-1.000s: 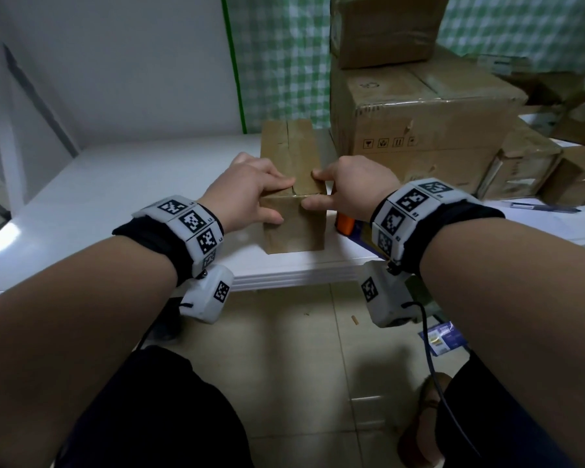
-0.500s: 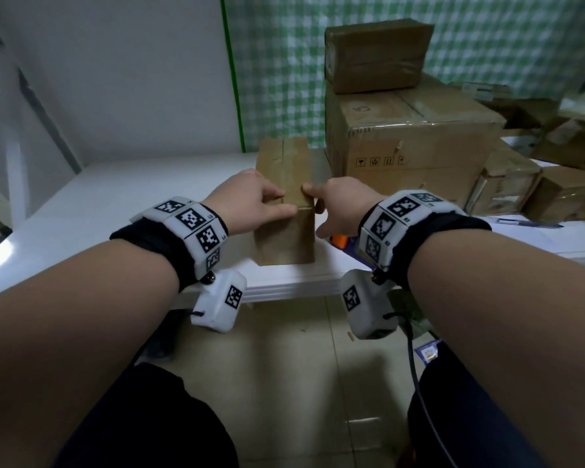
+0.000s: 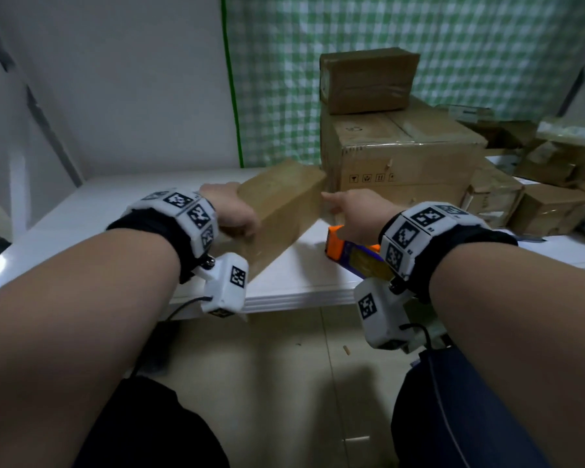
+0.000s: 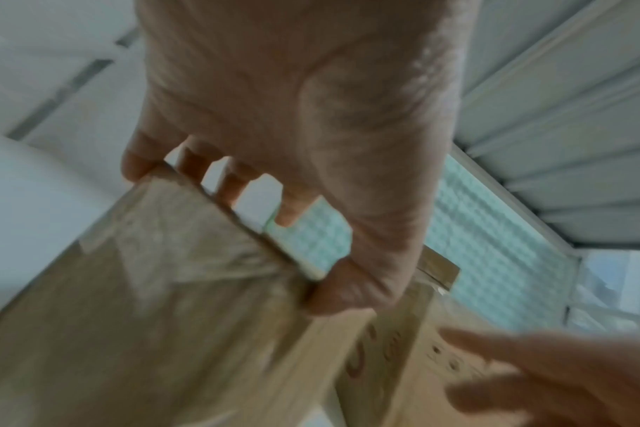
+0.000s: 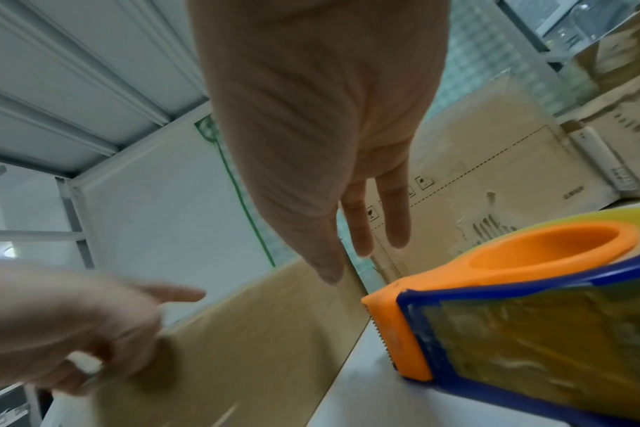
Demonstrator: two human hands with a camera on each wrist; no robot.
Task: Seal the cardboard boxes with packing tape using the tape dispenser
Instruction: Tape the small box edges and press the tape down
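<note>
- White tabletop (image 3: 81, 214) runs along a grey wall with a green checked curtain (image 3: 453, 62) behind; a stack of cardboard cartons (image 3: 402, 153) crowds its far right side.
- We have the small box (image 3: 284, 204) near the table's front edge, turned askew and tipped — its long axis runs from our near left toward the far right, the far end close to the big carton.
- Our left hand (image 3: 232, 211) grasps the near end of it; the left wrist view shows fingers (image 4: 230, 185) curled over the top edge and the thumb pressed against the side face.
- Our right hand (image 3: 355, 214) is released, fingers (image 5: 395, 213) straight and spread, just beside the box's far end; whether a fingertip touches the cardboard we cannot tell.
- Beneath that wrist the tape dispenser (image 5: 512, 312) lies on the table, orange toothed cutter pointing at the box, nobody holding it.
- We judge the box light and fairly stiff — one hand seems to turn it easily — but its glossy taped face (image 4: 187, 254) may be slippery, so holding across an end, over an edge, looks safest.
- Thin walls would likely dent if squeezed mid-span.
</note>
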